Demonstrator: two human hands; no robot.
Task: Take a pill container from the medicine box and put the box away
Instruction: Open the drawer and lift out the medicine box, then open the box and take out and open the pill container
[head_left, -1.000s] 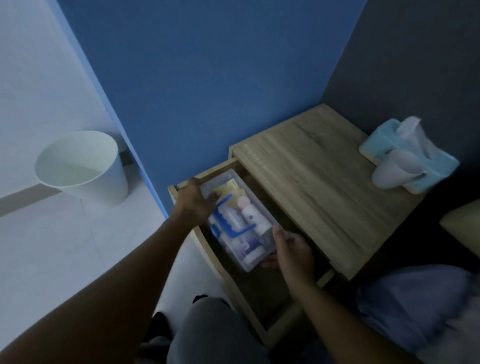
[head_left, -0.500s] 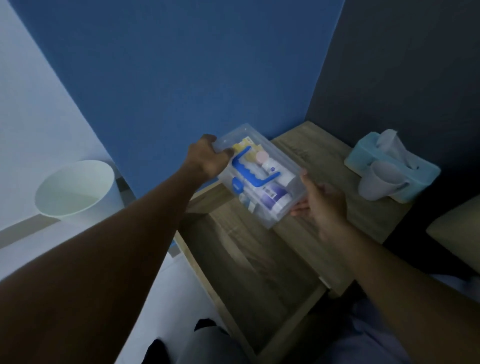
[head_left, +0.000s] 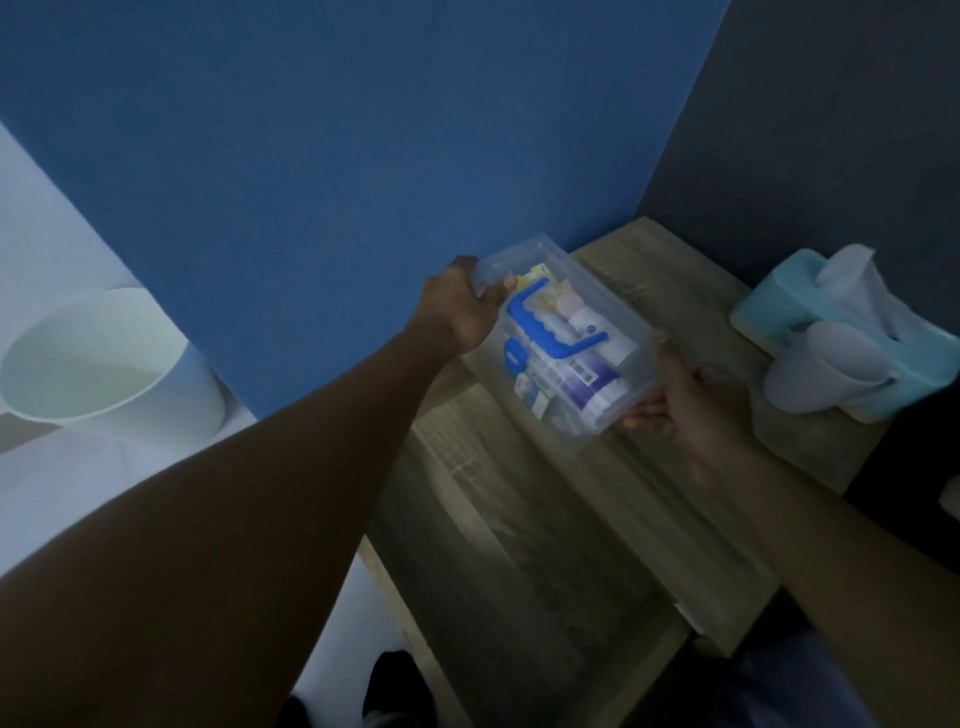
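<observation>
The medicine box (head_left: 631, 317) is a clear plastic case with a blue handle (head_left: 545, 332) and blue latch on its lid. Bottles and packets show through it, among them a white and purple bottle (head_left: 582, 382). I hold it over the left part of the wooden nightstand top (head_left: 675, 467). My left hand (head_left: 462, 306) grips its far left end. My right hand (head_left: 680, 400) holds its near right end from below. Whether the box touches the wood I cannot tell.
The open wooden drawer (head_left: 498, 561) lies below the box, nothing visible in it. A light blue tissue box (head_left: 795, 312) with a white cup (head_left: 826, 369) against it sits at the nightstand's right. A white bin (head_left: 104, 364) stands on the floor at left. Blue wall behind.
Both hands have lifted the medicine box out of the drawer and carried it up and right over the nightstand top. In the last half second it moved little.
</observation>
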